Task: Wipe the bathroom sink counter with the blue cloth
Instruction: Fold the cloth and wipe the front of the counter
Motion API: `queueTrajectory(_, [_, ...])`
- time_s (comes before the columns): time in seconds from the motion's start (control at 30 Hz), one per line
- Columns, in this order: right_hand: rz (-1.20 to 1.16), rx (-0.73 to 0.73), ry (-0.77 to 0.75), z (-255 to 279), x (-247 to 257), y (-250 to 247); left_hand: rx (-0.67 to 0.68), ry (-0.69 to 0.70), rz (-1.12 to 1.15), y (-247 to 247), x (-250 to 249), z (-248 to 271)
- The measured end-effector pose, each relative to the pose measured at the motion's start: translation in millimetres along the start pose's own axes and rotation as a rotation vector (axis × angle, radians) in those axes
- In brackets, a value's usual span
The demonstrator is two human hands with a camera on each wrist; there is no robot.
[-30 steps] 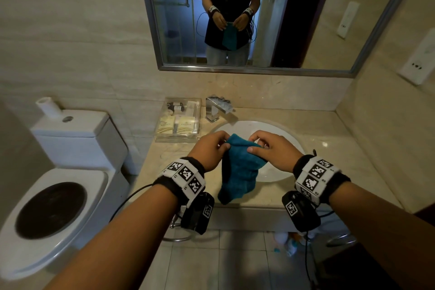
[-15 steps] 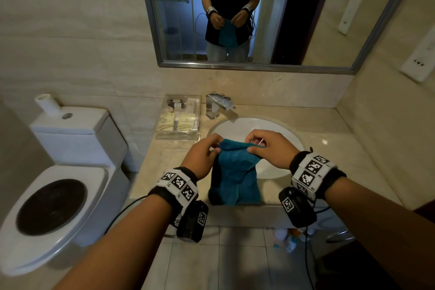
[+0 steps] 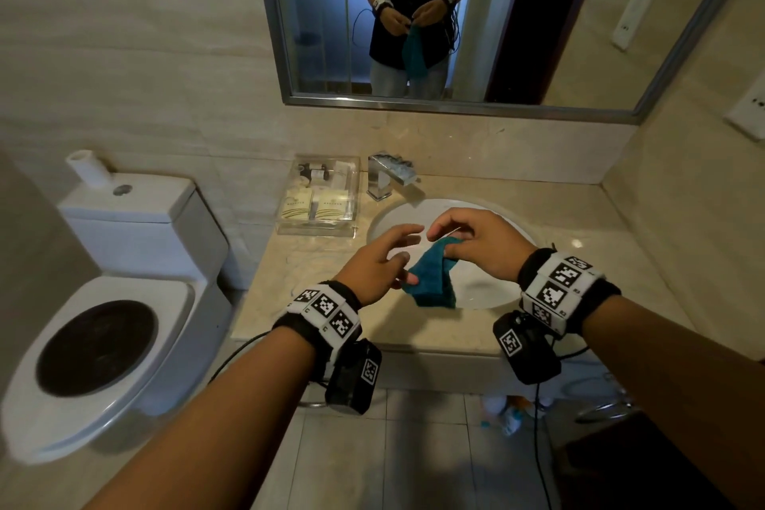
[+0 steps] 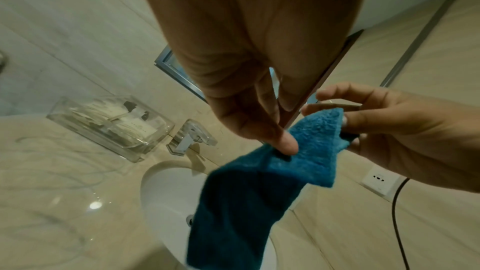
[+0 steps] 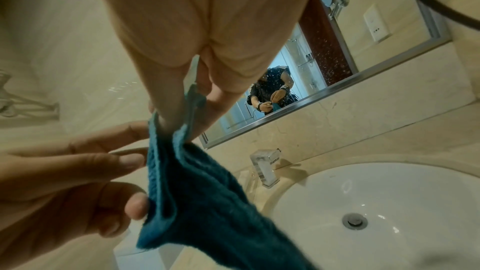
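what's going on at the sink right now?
A person stands at the bathroom counter holding the blue cloth in the air above the sink basin. The right hand pinches its top corner, so it hangs down. The left hand is spread, its thumb touching the cloth. The cloth isn't on the counter, so no wiping is under way.

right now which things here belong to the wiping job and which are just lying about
For the job:
blue cloth, pinched by the right hand
left hand, thumb touching the cloth
counter
sink

Lying about:
clear tray of toiletries
tap
toilet
mirror
wall socket
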State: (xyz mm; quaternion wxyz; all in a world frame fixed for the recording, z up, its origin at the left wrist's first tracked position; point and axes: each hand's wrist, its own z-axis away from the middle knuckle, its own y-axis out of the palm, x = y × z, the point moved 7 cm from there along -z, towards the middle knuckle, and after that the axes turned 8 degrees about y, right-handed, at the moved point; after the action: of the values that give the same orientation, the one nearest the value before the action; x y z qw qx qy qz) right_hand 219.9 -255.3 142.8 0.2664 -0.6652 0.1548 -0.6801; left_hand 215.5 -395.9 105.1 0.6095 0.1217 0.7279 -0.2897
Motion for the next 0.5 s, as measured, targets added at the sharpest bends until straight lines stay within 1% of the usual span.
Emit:
queueTrajectory(0.07, [-0.064,0.046,0.013,1,-2,2,0.053,0.029,-0.016,10,-3,-7])
queueTrajectory(0.13, [-0.098,0.073,0.026,3,-6,3,0.06,0.008,-0.002,19,-2,-12])
queueTrajectory(0.2, [-0.125,0.093,0.037,5,-10,3,0.033,-0.029,-0.035,24,2,-13])
queueTrajectory(0.27, [-0.146,0.089,0.059,9,-15,1,-0.031,-0.028,-0.093,26,3,-14])
queueTrajectory(0.33, [-0.152,0.028,0.076,13,-19,-4,-0.116,-0.016,-0.111,29,4,-15])
queueTrajectory(0.4, [-0.153,-0.076,0.098,16,-26,-12,-0.191,-0.018,-0.106,32,5,-14])
queueTrajectory(0.5, [-0.166,-0.179,0.156,20,-39,-23,-0.235,-0.018,-0.025,43,6,-11])
